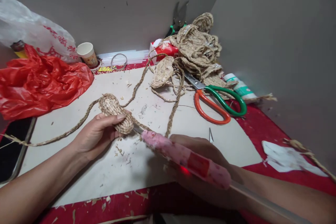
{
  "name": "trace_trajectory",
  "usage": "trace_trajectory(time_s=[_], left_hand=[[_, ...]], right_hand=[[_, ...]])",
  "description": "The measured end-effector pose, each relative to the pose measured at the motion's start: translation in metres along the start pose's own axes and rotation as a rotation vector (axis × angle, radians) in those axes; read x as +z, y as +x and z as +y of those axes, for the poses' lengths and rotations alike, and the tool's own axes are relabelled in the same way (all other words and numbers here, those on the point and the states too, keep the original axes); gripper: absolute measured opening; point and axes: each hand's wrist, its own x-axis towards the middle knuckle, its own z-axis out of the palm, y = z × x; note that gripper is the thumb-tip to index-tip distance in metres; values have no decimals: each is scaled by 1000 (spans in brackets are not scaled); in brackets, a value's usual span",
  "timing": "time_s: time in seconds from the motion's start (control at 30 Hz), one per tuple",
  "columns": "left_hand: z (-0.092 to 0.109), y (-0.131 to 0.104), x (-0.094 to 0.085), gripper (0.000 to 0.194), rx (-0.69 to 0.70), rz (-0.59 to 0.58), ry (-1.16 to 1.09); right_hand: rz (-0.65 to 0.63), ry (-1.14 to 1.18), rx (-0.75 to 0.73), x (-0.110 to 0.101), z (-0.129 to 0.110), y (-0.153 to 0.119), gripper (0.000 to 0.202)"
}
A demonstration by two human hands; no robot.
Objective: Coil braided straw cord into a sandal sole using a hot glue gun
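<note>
Pinched between the thumb and fingers of my left hand (101,133) is a small oval woven straw piece (112,110), like a little sole. A braided straw cord (70,131) trails from it toward the left, and more braid (139,85) runs up to the back. My right hand (199,161) is wrapped round a pink-covered tool (168,147) with a red light glowing under it. Its metal tip touches the right edge of the woven piece. The right hand's fingers are mostly hidden behind the tool.
Large scissors (210,101) with orange and green handles lie right of centre, before a heap of woven straw pieces (198,47). A red plastic bag (44,80), paper cup (88,54) and phone (18,147) are at left. White tissue (288,157) lies right.
</note>
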Motion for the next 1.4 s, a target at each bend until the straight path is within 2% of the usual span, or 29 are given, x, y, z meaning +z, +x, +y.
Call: trace_trajectory(time_s=[0.23,0.4,0.67,0.83,1.03,1.23,1.4], left_hand=[[-1,-1,2,11,-29,-26,2],[-2,-3,1,10,-33,-33,5],[-3,-2,1,18,-22,-29,21],[-1,-3,4,18,-8,-28,7],[0,-3,2,15,-19,-21,15],[0,-2,2,17,-27,-17,6],[2,-2,2,9,-29,-28,-14]], right_hand=[[-52,-33,50,-3,-2,5,11],[-36,-70,35,-3,2,3,10],[-9,5,59,0,5,1,11],[-12,9,94,0,5,1,4],[-22,28,68,0,3,2,21],[-27,17,28,0,1,2,20],[-46,16,62,-2,-1,4,21]])
